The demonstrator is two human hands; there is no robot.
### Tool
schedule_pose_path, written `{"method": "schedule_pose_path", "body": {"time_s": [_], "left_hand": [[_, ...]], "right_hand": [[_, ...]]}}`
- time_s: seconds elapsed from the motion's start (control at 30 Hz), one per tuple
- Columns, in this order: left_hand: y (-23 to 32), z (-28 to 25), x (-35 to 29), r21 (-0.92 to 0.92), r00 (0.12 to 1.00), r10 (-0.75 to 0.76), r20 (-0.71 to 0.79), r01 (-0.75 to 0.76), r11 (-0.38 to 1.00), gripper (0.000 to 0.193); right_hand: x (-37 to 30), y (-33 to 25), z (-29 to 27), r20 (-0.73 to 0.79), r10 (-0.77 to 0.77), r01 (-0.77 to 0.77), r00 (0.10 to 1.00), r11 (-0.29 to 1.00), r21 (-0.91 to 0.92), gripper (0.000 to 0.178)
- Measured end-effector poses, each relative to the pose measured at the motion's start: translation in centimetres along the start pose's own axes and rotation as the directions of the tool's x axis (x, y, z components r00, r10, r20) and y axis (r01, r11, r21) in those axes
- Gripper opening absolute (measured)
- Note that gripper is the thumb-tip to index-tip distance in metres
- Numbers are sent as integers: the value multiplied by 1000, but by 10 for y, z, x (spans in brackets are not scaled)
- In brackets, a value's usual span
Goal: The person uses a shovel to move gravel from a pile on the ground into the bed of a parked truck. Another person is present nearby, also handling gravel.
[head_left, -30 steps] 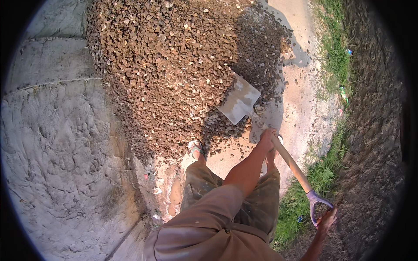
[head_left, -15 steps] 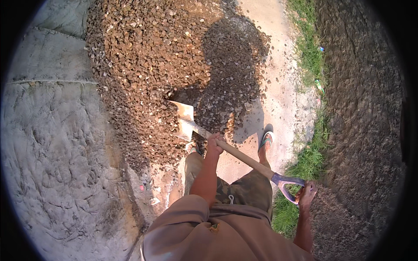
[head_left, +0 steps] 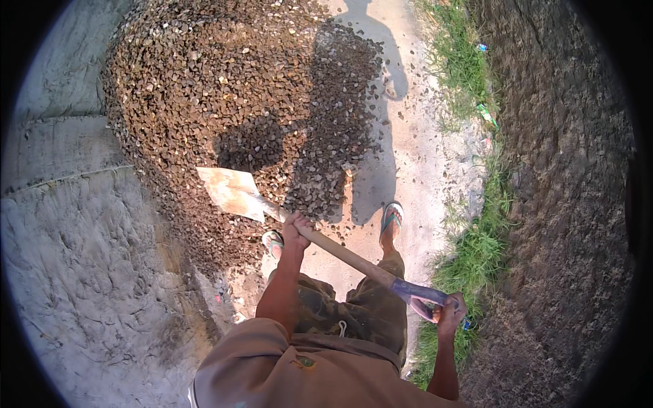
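Note:
A shovel slants across in front of me. Its pale, rust-stained metal blade [head_left: 231, 192] is at the left, over the gravel pile [head_left: 204, 88], and looks bare. My left hand [head_left: 296, 230] is wrapped round the wooden shaft [head_left: 350, 260] just behind the blade. At the far end, on the right, my right hand [head_left: 450, 314] grips the purple D-shaped handle [head_left: 418, 297]. A dark shadow of the blade falls on the stones beyond it, apart from the blade.
My feet in flip-flops [head_left: 392, 217] stand on a pale concrete path [head_left: 415, 163] at the pile's near edge. A rough grey wall [head_left: 88, 251] bounds the left. Grass [head_left: 469, 262] with bits of litter lines the right, beside dark rough ground [head_left: 558, 204].
The shovel blade has swung left and turned, showing more of its broad face. My left hand has moved left with the shaft, and the handle has rolled in my right hand. The view has shifted slightly.

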State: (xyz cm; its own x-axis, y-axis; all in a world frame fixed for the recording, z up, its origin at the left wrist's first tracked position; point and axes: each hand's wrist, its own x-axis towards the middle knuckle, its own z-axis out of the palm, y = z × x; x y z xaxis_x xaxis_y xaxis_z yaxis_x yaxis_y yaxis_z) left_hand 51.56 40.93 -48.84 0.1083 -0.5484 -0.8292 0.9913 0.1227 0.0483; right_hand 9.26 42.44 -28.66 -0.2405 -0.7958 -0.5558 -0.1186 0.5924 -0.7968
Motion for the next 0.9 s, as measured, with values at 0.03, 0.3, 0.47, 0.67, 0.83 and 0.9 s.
{"method": "schedule_pose_path", "body": {"time_s": [0.03, 0.3, 0.47, 0.67, 0.83, 0.9], "left_hand": [[-52, -10, 28, -57, 983, -163, -80, 159, 986, 16], [-510, -22, 162, 261, 762, -449, -466, 603, 753, 8], [-512, -19, 213, 221, 806, -454, -379, 555, 802, 9], [-347, -34, 253, 167, 867, -408, -287, 465, 870, 17], [-290, -58, 191, 123, 881, -417, -224, 450, 884, 13], [-260, -65, 174, 116, 896, -413, -162, 433, 894, 11]], "right_hand": [[11, 1, -43, -105, 67, -71, 992, 997, -40, 19], [69, -50, -254, -764, 455, -680, 458, 733, 30, 34], [130, 44, -317, -757, -77, -426, 649, 788, -445, 38], [177, 48, -172, -627, 231, -394, 744, 910, -132, 32], [88, 27, -136, -553, 165, -286, 817, 948, -139, 36], [61, 22, -119, -549, 139, -263, 824, 953, -153, 37]]}}
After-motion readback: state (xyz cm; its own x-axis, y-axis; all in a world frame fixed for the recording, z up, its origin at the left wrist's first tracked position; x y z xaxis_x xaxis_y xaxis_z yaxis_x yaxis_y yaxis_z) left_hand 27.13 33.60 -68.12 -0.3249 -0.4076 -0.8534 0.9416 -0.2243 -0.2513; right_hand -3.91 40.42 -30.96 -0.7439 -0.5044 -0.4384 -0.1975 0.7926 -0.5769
